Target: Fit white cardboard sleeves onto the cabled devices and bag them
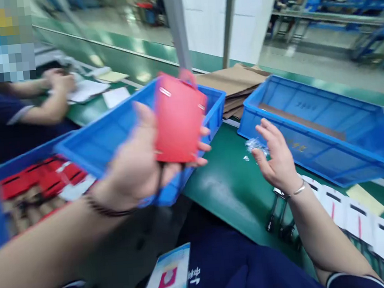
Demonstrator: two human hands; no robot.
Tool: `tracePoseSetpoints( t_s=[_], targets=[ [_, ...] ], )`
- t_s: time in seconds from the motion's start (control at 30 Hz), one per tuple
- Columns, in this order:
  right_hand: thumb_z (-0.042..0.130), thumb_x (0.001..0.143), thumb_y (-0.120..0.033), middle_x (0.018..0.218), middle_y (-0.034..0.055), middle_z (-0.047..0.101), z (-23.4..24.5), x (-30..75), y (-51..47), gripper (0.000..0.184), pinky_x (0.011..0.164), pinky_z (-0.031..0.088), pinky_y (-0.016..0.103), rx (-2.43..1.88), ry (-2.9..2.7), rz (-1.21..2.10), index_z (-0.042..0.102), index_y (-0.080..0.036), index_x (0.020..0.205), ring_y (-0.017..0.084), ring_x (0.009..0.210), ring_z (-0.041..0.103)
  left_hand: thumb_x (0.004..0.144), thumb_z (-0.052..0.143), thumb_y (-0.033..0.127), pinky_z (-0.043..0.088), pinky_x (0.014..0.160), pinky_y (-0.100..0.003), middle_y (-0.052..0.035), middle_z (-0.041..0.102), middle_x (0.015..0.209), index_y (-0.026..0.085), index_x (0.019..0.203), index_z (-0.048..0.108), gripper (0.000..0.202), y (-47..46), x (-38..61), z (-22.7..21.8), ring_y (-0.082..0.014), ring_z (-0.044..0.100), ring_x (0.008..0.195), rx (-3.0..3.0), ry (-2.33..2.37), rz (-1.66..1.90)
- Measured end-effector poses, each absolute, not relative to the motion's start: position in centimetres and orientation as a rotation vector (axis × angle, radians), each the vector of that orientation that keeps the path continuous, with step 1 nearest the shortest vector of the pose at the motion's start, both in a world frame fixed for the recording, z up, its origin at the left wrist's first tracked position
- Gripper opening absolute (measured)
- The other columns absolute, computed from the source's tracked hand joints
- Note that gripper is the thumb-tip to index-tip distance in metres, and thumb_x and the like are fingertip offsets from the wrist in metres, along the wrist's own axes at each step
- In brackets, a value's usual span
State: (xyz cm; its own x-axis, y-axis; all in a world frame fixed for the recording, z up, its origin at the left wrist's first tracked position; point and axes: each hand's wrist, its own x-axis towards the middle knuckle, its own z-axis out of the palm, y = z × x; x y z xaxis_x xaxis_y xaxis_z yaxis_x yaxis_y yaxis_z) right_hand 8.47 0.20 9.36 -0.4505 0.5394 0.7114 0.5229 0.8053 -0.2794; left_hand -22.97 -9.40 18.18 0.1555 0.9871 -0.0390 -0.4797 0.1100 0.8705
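Note:
My left hand, smeared by motion, holds up a red flat rectangular piece. Its thumb is on one side and its fingertips show past the other edge. The piece has a small loop at the top, pale slots near its corners, and dark cords hanging below. Above the green table, my right hand is open with fingers extended, holding nothing. Just beside its fingertips lies a small heap of clear plastic bits. White cards with black slots and red lines lie in a row near my right forearm, dark cords at their lower ends.
Behind the red piece stands a blue bin; a lower blue bin with red pieces is at left. Another blue bin stands at right, beside stacked brown cardboard. A co-worker's arms rest over papers at far left.

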Motion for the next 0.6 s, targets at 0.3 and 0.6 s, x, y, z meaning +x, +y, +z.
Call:
tracePoseSetpoints(
  t_s=[0.3, 0.6],
  targets=[
    [0.046, 0.092, -0.069, 0.159, 0.0314, 0.029, 9.2, 5.5, -5.8, 0.094, 0.125, 0.022, 0.057, -0.305, -2.654, 0.277, 0.035, 0.005, 0.150, 0.040, 0.153, 0.021, 0.103, 0.026, 0.046, 0.057, 0.089, -0.028, -0.0119, 0.076, 0.107, 0.012, 0.102, 0.075, 0.059, -7.2, -5.0, 8.4, -0.0154, 0.069, 0.109, 0.725, 0.966, 1.359],
    [0.074, 0.078, -0.051, 0.114, 0.0160, 0.063, 2.2, 9.4, -8.6, 0.057, 0.073, 0.062, 0.043, -1.170, -1.808, 0.966, 0.051, -0.018, 0.119, 0.025, 0.090, 0.068, 0.096, 0.054, 0.044, 0.057, 0.089, -0.035, -0.0088, 0.074, 0.097, 0.013, 0.103, 0.067, 0.035, -3.4, -5.9, 3.4, -0.0188, 0.072, 0.092, 0.283, 0.602, 1.259]
  ],
)
